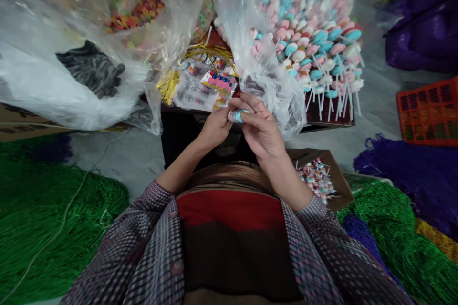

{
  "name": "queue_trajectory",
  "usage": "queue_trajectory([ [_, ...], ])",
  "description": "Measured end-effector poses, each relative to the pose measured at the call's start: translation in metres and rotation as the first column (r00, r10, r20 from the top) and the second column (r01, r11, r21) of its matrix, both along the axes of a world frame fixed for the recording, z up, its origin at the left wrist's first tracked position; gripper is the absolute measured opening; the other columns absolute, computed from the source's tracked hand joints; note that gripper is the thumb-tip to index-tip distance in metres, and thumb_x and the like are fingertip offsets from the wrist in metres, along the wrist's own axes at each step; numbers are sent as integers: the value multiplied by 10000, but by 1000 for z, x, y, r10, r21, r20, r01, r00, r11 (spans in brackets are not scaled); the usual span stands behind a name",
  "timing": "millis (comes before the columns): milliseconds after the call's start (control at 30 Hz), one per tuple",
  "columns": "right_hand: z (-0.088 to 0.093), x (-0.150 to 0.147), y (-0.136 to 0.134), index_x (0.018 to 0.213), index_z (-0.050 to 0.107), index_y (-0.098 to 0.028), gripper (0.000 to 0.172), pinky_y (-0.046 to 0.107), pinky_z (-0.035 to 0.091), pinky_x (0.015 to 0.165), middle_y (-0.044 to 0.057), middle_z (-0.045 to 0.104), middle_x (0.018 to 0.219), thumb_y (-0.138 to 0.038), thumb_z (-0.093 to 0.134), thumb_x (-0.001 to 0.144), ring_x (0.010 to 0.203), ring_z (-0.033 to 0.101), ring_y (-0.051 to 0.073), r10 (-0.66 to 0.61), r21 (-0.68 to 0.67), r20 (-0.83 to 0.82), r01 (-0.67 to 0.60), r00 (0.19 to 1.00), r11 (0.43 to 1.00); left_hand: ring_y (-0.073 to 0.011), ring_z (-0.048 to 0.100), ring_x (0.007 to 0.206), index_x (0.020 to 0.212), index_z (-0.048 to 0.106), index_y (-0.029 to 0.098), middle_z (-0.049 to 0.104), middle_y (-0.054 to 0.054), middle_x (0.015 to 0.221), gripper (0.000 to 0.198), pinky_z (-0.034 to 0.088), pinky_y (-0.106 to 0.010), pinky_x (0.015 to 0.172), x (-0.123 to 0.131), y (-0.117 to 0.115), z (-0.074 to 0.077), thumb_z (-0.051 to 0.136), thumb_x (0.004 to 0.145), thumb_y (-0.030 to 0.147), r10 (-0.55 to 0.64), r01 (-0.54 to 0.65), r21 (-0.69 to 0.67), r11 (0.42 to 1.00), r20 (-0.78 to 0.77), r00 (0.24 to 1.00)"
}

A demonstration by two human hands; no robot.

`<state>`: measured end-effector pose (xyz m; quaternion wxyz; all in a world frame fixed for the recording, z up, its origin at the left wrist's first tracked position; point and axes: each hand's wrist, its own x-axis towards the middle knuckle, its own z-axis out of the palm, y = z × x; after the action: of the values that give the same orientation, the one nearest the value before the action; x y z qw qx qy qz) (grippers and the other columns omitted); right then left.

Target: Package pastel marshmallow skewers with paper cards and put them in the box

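My left hand and my right hand meet in front of my waist, at the near edge of the table. Between their fingertips is a small blue and pink lollipop, which seems to have a printed wrapper on it. Both hands pinch it, and its stick is hidden from me. Just beyond lie flat printed clear wrappers, a printed card and gold twist ties. On the right of the table, many blue, pink and white lollipops on white sticks spill from a clear bag.
Clear bags of orange ring-shaped sweets stand at the back left, near a crumpled black-grey cloth or glove. A cardboard box of wrapped lollipops sits by my right elbow. Green strands and an orange crate lie around.
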<state>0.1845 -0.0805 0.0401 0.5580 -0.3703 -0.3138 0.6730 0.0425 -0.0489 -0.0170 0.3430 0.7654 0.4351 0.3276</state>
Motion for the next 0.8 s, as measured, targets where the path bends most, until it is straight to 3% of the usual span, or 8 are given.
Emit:
queue_trajectory([
  [233, -10, 8, 7, 1111, 698, -314, 338, 395, 584, 1055, -12, 787, 1184, -396, 806, 801, 1198, 711, 196, 9, 103, 67, -16, 998, 995, -193, 694, 861, 923, 610, 198, 745, -69, 879, 151, 534, -301, 777, 0, 3, 2, 501, 972, 290, 1, -1, 2, 1000, 40, 999],
  [333, -6, 15, 5, 1170, 692, -308, 382, 452, 562, 1095, 16, 746, 1313, -542, 734, 871, 1262, 685, 221, -50, 211, 170, 14, 984, 977, -182, 670, 773, 886, 575, 203, 713, -50, 812, 137, 500, -285, 698, -3, 5, 5, 500, 963, 287, -11, 11, -8, 1000, 29, 1000],
  [400, -3, 19, 3, 1178, 704, -311, 370, 463, 559, 1095, 17, 752, 1298, -562, 692, 907, 1240, 696, 219, -124, 286, 277, 42, 953, 957, -173, 645, 731, 857, 552, 205, 699, -44, 802, 128, 476, -282, 665, -4, 6, 6, 498, 953, 270, -13, 13, -4, 1000, 19, 1000],
  [567, 0, 29, -1, 1056, 784, -315, 179, 390, 588, 1024, -19, 808, 1090, -420, 726, 924, 1060, 751, 179, -366, 489, 509, 88, 779, 868, -164, 623, 723, 840, 532, 209, 679, -31, 781, 150, 475, -284, 677, -3, 8, 6, 487, 972, 263, -50, 49, 20, 999, 60, 997],
  [800, 9, 33, 2, 970, 769, -259, 189, 350, 601, 846, 5, 796, 929, -387, 630, 990, 878, 747, 169, -547, 646, 653, -8, 524, 763, -148, 598, 678, 825, 531, 211, 635, 1, 706, 192, 469, -271, 665, -2, 7, 6, 509, 988, 310, -88, 85, 28, 996, 119, 989],
])
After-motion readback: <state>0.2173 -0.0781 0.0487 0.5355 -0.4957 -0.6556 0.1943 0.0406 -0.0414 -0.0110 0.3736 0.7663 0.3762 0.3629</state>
